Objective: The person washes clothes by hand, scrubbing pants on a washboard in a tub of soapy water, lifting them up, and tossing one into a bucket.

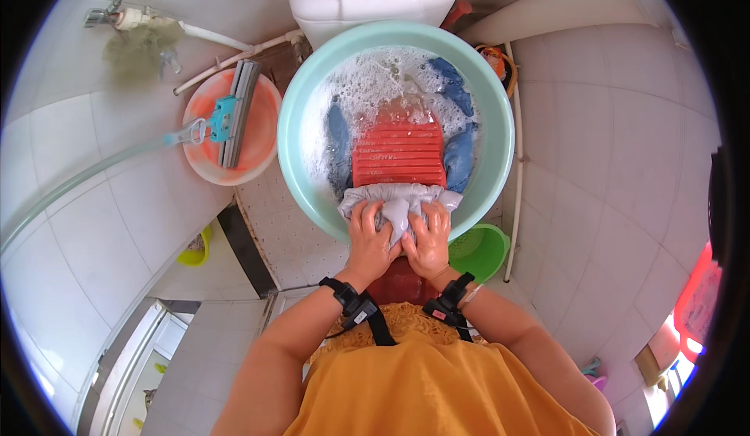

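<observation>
A large pale green basin holds sudsy water, with a red washboard leaning in it toward me. Across the washboard's near part lies a wet, bunched light grey cloth. My left hand grips the cloth's left side, and my right hand grips its right side, fingers curled into the fabric. Both hands are close together at the basin's near rim. Blue fabric floats right of the washboard, and another blue piece lies left of it. The washboard's far end sinks under foam.
Behind the basin stands a white toilet tank. At left, a sponge mop rests across an orange-and-white bucket. A green basin sits at the near right, beside a white pipe. Tiled walls close in both sides.
</observation>
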A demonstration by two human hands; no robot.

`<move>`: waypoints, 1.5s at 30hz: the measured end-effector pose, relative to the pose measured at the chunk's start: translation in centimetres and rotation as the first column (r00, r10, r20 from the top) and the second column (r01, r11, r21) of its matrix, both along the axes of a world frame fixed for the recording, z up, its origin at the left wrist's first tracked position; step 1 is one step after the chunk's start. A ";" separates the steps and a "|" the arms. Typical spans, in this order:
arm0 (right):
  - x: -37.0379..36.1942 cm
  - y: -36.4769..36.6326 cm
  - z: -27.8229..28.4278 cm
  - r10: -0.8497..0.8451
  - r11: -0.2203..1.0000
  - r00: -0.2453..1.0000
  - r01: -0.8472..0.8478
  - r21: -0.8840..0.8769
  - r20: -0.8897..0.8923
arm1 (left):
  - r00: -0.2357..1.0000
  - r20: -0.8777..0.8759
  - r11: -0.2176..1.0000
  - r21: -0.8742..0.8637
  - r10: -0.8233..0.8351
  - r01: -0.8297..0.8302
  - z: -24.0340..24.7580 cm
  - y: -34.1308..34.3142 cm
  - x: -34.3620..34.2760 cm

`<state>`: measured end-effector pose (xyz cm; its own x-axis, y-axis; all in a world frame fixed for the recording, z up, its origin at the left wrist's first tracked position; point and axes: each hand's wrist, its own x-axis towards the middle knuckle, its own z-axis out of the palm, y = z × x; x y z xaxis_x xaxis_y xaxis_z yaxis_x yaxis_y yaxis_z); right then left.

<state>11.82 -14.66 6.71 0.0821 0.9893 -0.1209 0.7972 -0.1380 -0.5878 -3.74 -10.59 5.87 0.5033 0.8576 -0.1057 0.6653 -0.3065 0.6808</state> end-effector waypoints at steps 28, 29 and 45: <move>0.2 9.6 -5.4 -0.138 0.990 0.970 0.143 -0.008 0.199 | 0.976 -0.139 0.982 -0.065 0.165 -0.176 -4.6 8.1 3.2; 0.8 11.1 -6.2 -0.192 0.978 0.972 0.201 -0.052 0.137 | 0.977 -0.137 0.983 -0.060 0.165 -0.174 -5.2 9.4 3.6; 1.1 7.7 -4.7 0.002 1.000 0.992 -0.001 -0.005 0.125 | 0.990 -0.096 0.985 0.144 0.107 -0.092 -5.6 6.2 1.9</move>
